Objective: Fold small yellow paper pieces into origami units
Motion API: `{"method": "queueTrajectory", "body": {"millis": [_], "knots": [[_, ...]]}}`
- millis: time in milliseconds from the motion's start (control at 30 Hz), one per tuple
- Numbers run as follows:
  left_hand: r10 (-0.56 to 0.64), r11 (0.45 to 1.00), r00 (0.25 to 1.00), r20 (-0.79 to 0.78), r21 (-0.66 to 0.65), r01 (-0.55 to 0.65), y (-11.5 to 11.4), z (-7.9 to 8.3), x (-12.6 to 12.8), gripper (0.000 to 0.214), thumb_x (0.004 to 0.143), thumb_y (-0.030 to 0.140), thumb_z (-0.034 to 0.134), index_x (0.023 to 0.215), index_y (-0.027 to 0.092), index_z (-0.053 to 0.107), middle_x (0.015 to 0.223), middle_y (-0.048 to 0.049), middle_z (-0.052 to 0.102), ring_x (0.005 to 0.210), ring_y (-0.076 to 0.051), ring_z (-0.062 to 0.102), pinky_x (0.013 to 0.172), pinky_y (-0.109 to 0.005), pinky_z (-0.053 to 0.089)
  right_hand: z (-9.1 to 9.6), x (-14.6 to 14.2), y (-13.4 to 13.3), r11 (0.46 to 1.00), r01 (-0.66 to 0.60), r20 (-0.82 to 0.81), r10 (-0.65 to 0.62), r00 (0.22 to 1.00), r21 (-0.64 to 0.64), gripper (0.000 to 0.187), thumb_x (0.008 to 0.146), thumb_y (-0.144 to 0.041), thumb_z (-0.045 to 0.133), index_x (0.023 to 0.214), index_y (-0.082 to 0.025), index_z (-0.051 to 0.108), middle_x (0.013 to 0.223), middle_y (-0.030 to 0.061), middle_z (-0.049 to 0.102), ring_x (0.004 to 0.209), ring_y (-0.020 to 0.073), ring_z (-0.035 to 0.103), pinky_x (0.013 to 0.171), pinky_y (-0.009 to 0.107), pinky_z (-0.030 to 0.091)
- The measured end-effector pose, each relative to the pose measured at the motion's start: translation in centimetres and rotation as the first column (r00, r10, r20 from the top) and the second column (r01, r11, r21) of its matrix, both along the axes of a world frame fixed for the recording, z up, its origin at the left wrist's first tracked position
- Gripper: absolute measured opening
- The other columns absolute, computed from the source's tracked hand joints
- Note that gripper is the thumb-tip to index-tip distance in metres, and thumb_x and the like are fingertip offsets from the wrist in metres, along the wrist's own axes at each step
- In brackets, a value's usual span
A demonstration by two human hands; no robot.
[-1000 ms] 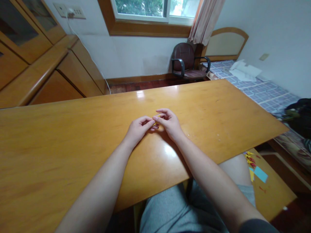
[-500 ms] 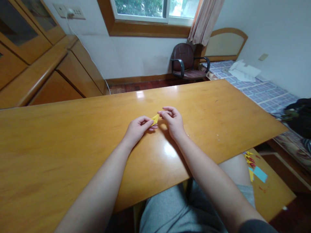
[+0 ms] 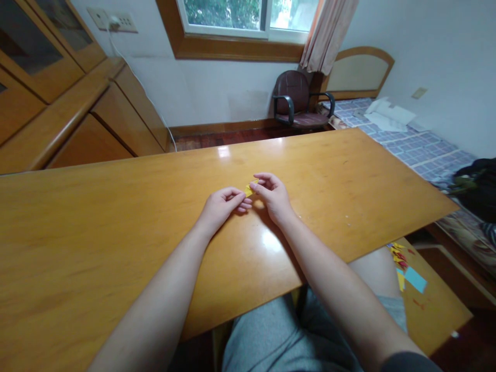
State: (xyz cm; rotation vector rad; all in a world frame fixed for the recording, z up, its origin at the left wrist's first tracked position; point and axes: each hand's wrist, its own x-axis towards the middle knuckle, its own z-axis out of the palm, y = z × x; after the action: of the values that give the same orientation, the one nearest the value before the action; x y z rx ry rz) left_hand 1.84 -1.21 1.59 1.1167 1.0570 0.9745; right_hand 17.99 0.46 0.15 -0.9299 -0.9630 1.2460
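A small folded piece of yellow paper (image 3: 248,190) sits between my two hands, just above the wooden table (image 3: 116,217). My left hand (image 3: 222,205) rests on the table with its fingers curled and pinched on the paper's near end. My right hand (image 3: 271,195) pinches the far end with thumb and forefinger, the other fingers bent. Most of the paper is hidden by my fingertips.
A low wooden stool (image 3: 434,305) at my right knee carries scraps of yellow, red and blue paper (image 3: 406,268). A dark office chair (image 3: 296,101) stands under the window. A bed (image 3: 418,144) runs along the right wall, wooden cabinets (image 3: 58,93) along the left.
Half a second ago my hands were a little apart and the yellow paper showed as a pointed shape. Now my right hand has closed back in, covering most of it.
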Motion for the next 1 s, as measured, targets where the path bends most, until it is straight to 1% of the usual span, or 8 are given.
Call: {"method": "queueTrajectory", "body": {"millis": [267, 367, 467, 600, 800, 1000], "knots": [[-0.006, 1.000, 1.000, -0.018, 0.009, 0.006, 0.09, -0.13, -0.07, 0.038, 0.071, 0.048, 0.078, 0.082, 0.014, 0.065, 0.078, -0.0097, 0.076, 0.068, -0.019, 0.072, 0.069, -0.032, 0.058, -0.07, 0.03, 0.03, 1.000, 0.023, 0.004, -0.023, 1.000, -0.016, 0.039, 0.062, -0.034, 0.083, 0.096, -0.022, 0.066, 0.078, -0.0039, 0.061, 0.074, 0.0118, 0.060, 0.074, 0.027, 0.047], [-0.009, 1.000, 1.000, -0.016, 0.025, 0.010, 0.08, -0.04, -0.07, 0.039, 0.072, 0.049, 0.078, 0.084, 0.014, 0.066, 0.081, -0.0094, 0.076, 0.069, -0.019, 0.072, 0.068, -0.032, 0.058, 0.02, -0.04, -0.03, 1.000, 0.003, 0.004, -0.003, 1.000, -0.007, 0.038, 0.063, -0.033, 0.083, 0.096, -0.022, 0.066, 0.077, -0.0041, 0.061, 0.074, 0.0120, 0.060, 0.074, 0.027, 0.047], [-0.013, 0.999, 1.000, -0.024, 0.032, 0.014, 0.06, -0.01, -0.06, 0.039, 0.071, 0.050, 0.079, 0.082, 0.014, 0.067, 0.078, -0.0087, 0.076, 0.067, -0.018, 0.072, 0.068, -0.032, 0.058, 0.27, -0.16, -0.20, 1.000, -0.031, 0.022, 0.031, 0.999, 0.001, 0.035, 0.064, -0.031, 0.082, 0.094, -0.023, 0.066, 0.075, -0.0044, 0.061, 0.073, 0.0118, 0.059, 0.075, 0.027, 0.047], [-0.015, 0.999, 0.999, -0.031, 0.032, 0.016, 0.01, -0.13, 0.00, 0.040, 0.070, 0.050, 0.079, 0.080, 0.014, 0.068, 0.076, -0.0088, 0.076, 0.067, -0.018, 0.072, 0.069, -0.032, 0.058, 0.48, -0.21, -0.42, 1.000, -0.021, 0.023, 0.021, 0.999, 0.008, 0.033, 0.065, -0.030, 0.082, 0.093, -0.022, 0.066, 0.073, -0.0049, 0.061, 0.071, 0.0110, 0.058, 0.074, 0.027, 0.047], [-0.015, 1.000, 0.999, 0.030, 0.002, 0.015, -0.12, -0.08, 0.20, 0.038, 0.069, 0.045, 0.082, 0.083, 0.014, 0.065, 0.079, -0.0090, 0.077, 0.073, -0.020, 0.074, 0.076, -0.036, 0.059, 0.29, -0.13, -0.32, 1.000, 0.030, 0.008, -0.030, 1.000, 0.003, 0.034, 0.065, -0.031, 0.082, 0.092, -0.021, 0.064, 0.072, -0.0043, 0.064, 0.070, 0.0119, 0.060, 0.072, 0.027, 0.047], [-0.009, 1.000, 0.995, 0.099, -0.004, 0.010, -0.05, -0.48, 0.18, 0.041, 0.068, 0.040, 0.083, 0.091, 0.014, 0.061, 0.085, -0.0102, 0.078, 0.082, -0.024, 0.076, 0.080, -0.039, 0.060, 0.19, -0.10, -0.17, 0.999, 0.036, -0.021, -0.036, 0.999, 0.005, 0.036, 0.065, -0.030, 0.082, 0.093, -0.021, 0.063, 0.070, -0.0054, 0.064, 0.066, 0.0109, 0.060, 0.070, 0.026, 0.046]]}}
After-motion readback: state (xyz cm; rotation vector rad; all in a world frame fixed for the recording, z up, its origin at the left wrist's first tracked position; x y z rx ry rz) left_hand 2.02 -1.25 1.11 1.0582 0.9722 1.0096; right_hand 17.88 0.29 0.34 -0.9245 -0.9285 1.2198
